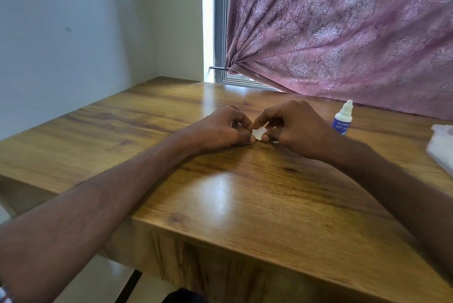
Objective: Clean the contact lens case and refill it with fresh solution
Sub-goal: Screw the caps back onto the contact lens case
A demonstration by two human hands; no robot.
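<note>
Two bare forearms reach across a wooden table (pixel 245 204), its grain glossy under window light. At the middle of the tabletop, the left hand (pixel 220 131) and right hand (pixel 296 128) meet over a small white contact lens case (pixel 258 134) resting on the wood. The left thumb and curled fingers pinch the case's left side; the right hand's fingers curl around its right side, hiding most of it. Just beyond the right hand, a white solution bottle (pixel 343 118) stands upright with its cap on, its blue label too blurred to read. Farther right of the case, at the table's edge, lies a white cloth or tissue (pixel 441 145). Behind the table, a mauve patterned curtain (pixel 343 32) hangs gathered against a window frame (pixel 220 32), beside a pale wall (pixel 73 32).
</note>
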